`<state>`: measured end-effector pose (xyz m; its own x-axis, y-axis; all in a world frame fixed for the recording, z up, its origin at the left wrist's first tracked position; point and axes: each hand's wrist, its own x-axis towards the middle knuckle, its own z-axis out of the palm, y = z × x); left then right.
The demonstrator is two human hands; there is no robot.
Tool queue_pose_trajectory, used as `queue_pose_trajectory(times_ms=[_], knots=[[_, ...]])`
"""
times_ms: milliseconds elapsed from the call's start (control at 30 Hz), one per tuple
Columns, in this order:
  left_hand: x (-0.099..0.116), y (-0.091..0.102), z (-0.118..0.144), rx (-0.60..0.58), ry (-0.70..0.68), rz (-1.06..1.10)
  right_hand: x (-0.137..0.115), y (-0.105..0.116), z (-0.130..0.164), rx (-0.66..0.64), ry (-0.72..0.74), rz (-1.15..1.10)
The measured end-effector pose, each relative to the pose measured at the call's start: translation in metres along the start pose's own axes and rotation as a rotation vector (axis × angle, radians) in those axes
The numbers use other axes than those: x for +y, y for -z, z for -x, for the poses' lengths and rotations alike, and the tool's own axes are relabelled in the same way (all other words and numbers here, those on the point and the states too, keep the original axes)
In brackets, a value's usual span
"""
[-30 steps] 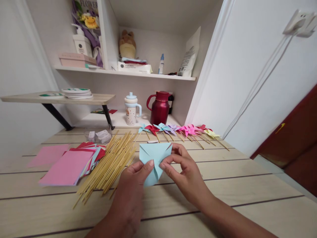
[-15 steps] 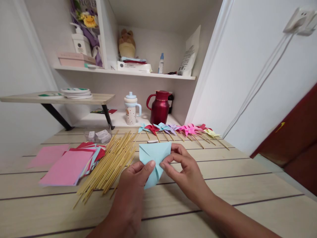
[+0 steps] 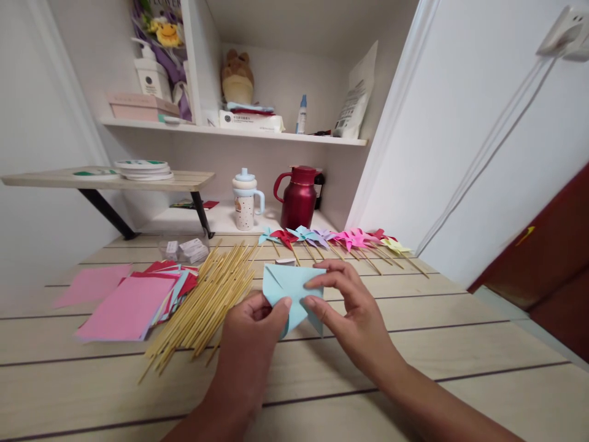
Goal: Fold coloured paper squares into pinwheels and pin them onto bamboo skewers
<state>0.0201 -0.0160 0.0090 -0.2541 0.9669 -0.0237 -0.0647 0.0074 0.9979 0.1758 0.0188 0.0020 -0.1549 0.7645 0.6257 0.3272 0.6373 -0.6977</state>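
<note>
Both my hands hold a light blue paper square [image 3: 288,288] just above the wooden table [image 3: 414,368]. My left hand [image 3: 251,337] pinches its middle between thumb and forefinger. My right hand [image 3: 354,319] grips the right side, a finger lying across the top and a flap folded down toward the centre. Left of my hands lies a heap of bamboo sticks [image 3: 207,301]. Further left is a stack of coloured paper squares [image 3: 133,301], pink on top.
A row of finished paper pinwheels [image 3: 335,239] on sticks lies at the table's far edge. Behind them stand a red jug [image 3: 298,199] and a lidded cup [image 3: 245,201]. A small clear box [image 3: 184,250] sits near the sticks. Shelves hold bottles, boxes and a plush toy.
My right hand has shifted over the paper's right side and folded another flap toward the middle; the left hand still pinches the centre. The view has shifted slightly.
</note>
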Motion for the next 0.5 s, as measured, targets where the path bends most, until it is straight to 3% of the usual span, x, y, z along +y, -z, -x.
queue_pose_trajectory(times_ms=[100,200,500], knots=[[-0.003,0.002,-0.005,0.074,-0.258,-0.212,-0.001,0.006,-0.002,0.077,0.051,0.055],[-0.008,0.003,-0.009,0.112,-0.472,-0.381,-0.003,0.012,-0.005,0.064,0.067,0.125],[-0.02,0.004,-0.009,0.085,-0.836,-0.694,-0.003,0.018,-0.008,-0.147,0.065,0.129]])
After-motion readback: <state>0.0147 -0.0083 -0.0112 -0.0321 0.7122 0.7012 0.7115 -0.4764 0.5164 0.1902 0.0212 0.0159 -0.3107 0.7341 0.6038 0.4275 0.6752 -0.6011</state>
